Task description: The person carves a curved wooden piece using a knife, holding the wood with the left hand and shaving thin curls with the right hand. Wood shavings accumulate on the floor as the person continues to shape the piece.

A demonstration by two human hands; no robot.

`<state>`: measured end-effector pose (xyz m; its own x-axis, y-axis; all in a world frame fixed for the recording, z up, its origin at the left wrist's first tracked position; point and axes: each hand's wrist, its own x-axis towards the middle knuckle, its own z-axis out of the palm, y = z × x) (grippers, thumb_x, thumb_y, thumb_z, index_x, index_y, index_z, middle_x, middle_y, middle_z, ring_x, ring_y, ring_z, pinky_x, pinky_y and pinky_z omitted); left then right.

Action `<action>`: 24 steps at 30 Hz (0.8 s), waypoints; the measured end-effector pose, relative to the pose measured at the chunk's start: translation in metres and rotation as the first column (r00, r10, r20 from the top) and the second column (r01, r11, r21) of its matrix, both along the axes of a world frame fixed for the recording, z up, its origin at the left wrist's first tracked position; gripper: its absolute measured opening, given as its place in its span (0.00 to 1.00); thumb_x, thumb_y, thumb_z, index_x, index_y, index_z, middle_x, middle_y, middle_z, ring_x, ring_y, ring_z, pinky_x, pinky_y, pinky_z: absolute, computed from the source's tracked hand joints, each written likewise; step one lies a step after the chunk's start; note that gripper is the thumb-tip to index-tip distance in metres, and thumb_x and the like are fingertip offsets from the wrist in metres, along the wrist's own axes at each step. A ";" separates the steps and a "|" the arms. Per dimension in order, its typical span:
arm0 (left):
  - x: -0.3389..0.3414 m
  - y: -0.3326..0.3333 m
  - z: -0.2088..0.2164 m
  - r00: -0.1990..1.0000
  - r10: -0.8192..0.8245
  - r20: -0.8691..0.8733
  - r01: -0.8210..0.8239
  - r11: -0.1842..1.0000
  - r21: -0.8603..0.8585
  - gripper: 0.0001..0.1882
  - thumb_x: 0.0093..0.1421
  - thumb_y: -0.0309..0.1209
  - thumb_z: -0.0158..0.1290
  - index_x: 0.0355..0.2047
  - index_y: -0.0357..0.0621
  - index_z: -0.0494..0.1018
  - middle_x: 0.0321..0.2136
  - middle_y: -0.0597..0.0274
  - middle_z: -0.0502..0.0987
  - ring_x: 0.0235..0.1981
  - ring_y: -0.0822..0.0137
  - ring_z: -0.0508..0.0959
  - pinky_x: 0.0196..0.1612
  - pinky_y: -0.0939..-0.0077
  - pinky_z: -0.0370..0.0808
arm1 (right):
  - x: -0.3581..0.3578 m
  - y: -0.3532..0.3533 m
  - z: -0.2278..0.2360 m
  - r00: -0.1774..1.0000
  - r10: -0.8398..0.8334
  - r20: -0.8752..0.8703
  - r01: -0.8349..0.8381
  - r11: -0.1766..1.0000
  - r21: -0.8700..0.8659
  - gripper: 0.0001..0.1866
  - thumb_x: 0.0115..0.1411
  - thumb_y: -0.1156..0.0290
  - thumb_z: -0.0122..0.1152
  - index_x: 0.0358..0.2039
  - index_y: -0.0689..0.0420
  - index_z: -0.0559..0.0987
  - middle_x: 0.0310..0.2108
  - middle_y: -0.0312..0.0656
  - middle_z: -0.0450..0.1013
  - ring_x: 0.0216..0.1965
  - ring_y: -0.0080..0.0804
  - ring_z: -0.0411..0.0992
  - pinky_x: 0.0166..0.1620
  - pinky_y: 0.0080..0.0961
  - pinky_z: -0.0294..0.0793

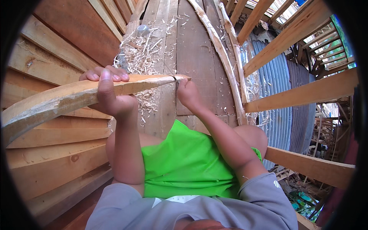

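A long, curved piece of pale wood extends from the left rim of the head view to a narrow tip in the middle. My left hand is closed around it, fingers over the far edge and thumb up against the near face. At the narrow end, my right hand is closed with its knuckles beside the tip. A thin, dark knife blade crosses the wood there; its handle is mostly hidden by my right hand.
Curled wood shavings are heaped on the plank floor, around a small clear cup. Peeled poles lie along the right. A plank wall stands at left, a slatted railing at right, with corrugated metal sheets beyond.
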<state>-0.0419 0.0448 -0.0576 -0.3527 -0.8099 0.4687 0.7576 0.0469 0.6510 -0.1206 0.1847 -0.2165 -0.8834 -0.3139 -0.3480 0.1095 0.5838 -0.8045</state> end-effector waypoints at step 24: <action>0.002 0.002 0.003 0.988 0.133 0.071 -0.136 0.990 0.034 0.10 0.53 0.27 0.52 0.31 0.48 0.61 0.15 0.67 0.62 0.16 0.71 0.66 0.23 0.76 0.69 | 0.001 0.000 0.019 0.998 0.053 -0.023 -0.052 0.998 0.042 0.33 0.69 0.57 0.31 0.29 0.74 0.77 0.32 0.70 0.74 0.39 0.67 0.74 0.48 0.55 0.69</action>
